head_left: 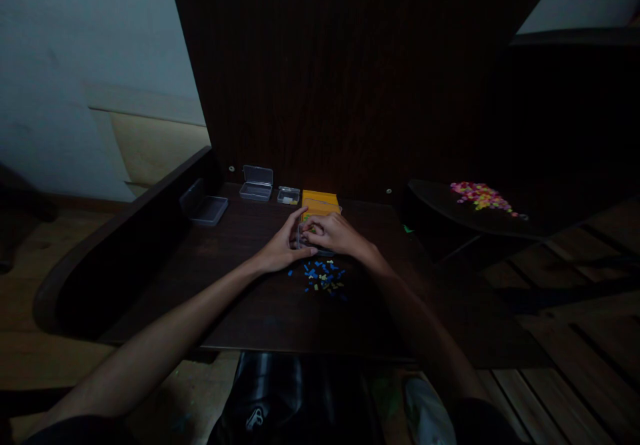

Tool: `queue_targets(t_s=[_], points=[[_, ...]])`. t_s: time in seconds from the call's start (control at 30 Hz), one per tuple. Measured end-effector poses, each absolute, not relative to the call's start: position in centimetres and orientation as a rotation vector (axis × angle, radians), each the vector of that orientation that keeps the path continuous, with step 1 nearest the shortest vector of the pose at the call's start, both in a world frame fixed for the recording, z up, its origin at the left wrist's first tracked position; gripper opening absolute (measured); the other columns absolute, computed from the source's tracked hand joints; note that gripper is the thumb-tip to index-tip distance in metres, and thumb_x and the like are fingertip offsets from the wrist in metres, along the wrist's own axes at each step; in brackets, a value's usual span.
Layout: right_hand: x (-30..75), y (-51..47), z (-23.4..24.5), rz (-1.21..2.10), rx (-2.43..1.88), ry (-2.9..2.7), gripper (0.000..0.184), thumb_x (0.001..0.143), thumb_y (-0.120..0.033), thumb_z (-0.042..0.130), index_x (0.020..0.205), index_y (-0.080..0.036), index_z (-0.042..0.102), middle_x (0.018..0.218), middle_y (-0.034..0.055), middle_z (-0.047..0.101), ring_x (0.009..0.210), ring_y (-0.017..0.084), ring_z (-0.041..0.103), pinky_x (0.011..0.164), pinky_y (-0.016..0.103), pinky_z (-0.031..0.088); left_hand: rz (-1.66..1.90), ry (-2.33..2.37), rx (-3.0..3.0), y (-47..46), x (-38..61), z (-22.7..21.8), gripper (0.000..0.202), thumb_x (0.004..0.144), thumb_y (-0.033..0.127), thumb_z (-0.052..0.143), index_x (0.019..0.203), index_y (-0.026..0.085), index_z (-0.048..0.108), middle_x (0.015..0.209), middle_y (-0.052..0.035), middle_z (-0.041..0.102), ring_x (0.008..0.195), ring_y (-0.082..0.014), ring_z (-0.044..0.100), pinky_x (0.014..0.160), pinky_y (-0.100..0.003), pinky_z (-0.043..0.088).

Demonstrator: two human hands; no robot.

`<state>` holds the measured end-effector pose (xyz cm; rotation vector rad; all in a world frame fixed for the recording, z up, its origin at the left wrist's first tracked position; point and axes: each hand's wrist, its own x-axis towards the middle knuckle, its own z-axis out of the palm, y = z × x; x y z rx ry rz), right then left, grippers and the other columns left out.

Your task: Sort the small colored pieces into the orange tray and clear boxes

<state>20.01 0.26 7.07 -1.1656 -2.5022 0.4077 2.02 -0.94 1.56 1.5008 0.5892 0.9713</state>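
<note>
My left hand (280,248) is curled round the left side of a clear plastic box (326,253) with its lid up, thumb along the near edge. Over that box, the fingers of my right hand (339,233) are bent together in a pinch. Small green and yellow bits show by the fingertips, but what they grip is hidden. Just in front of the box lies a scatter of tiny blue and pale yellow pieces (324,276) on the dark wooden desk (225,298). A yellow-orange object (320,196) stands right behind the box.
Along the back left are several clear boxes: one open by the side wall (210,210), another open box (257,190), and a smaller one (289,196) with pale bits. A heap of pink and yellow pieces (483,197) lies on a dark surface at right. A tall panel (350,85) rises behind.
</note>
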Motion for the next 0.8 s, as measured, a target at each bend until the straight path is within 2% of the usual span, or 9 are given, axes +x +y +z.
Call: queue_targets(t_s=[0.27, 0.57, 0.8], points=[[19.3, 0.0, 6.7, 0.290, -1.265, -2.537, 0.016, 0.088, -0.022, 0.060, 0.097, -0.013, 0.070, 0.075, 0.0027, 0.064, 0.066, 0.013, 0.050, 0.062, 0.024, 0.027, 0.969, 0.570, 1.494, -1.1, 2.2, 1.6, 0.098, 0.072, 0.024, 0.080, 0.151, 0.029, 0.023, 0.134, -0.0142, 0.052, 0.118, -0.0306, 0.057, 0.091, -0.046, 0.054], [19.6, 0.1, 7.4, 0.369, -1.224, -2.587, 0.016, 0.086, -0.020, 0.061, 0.094, -0.016, 0.074, 0.068, -0.0004, 0.060, 0.061, 0.011, 0.048, 0.060, 0.023, 0.027, 0.947, 0.597, 1.486, -1.2, 2.1, 1.9, 0.100, 0.072, 0.024, 0.081, 0.151, 0.025, 0.020, 0.128, -0.0146, 0.055, 0.114, -0.0290, 0.060, 0.091, -0.043, 0.054], [20.1, -0.3, 7.9, 0.435, -1.170, -2.583, 0.023, 0.087, -0.015, 0.057, 0.102, -0.017, 0.074, 0.083, 0.0039, 0.071, 0.072, 0.013, 0.059, 0.069, 0.024, 0.038, 0.968, 0.587, 1.499, -0.9, 1.9, 1.8, 0.098, 0.072, 0.024, 0.080, 0.151, 0.027, 0.021, 0.127, -0.0136, 0.054, 0.111, -0.0264, 0.060, 0.090, -0.042, 0.053]])
